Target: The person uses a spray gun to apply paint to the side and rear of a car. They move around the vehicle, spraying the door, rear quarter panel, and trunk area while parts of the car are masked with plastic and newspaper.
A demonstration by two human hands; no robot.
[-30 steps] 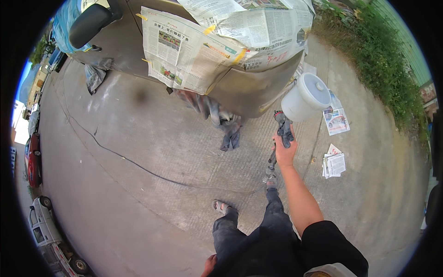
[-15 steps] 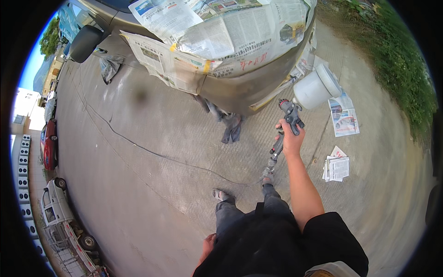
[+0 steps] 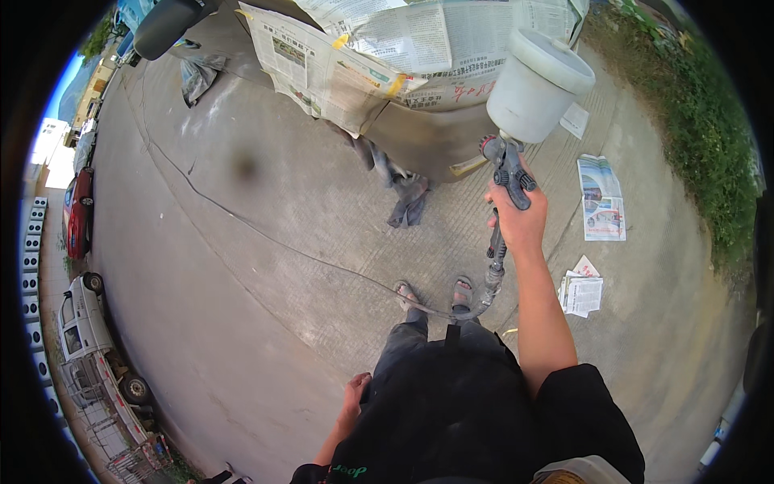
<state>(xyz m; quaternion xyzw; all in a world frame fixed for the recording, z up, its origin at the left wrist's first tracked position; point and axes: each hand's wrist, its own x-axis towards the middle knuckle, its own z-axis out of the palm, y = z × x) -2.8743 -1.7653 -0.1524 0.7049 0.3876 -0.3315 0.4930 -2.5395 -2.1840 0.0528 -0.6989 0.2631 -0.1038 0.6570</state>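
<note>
Spray gun (image 3: 506,161) sits in R grip (image 3: 524,219), wrapped round handle (image 3: 497,240), best hold; prob. rigid, top-heavy w/ cup (image 3: 530,90) above grip. L grip (image 3: 355,394): can't tell.

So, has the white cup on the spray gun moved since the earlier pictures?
Yes: the white cup has moved up the picture against the blue-printed newspaper sheet on the ground. Earlier it overlapped that sheet; now it shows wholly above it.

Cup (image 3: 532,90), upper right: smooth, matt, cloudy plastic
Spray gun (image 3: 509,172): dull, grimy surface
Car bumper (image 3: 427,139): smooth, soft sheen
Newspaper (image 3: 411,47), top: creased matt paper
Rag (image 3: 409,202): rumpled cloth
Ground (image 3: 266,214): rough concrete
</note>
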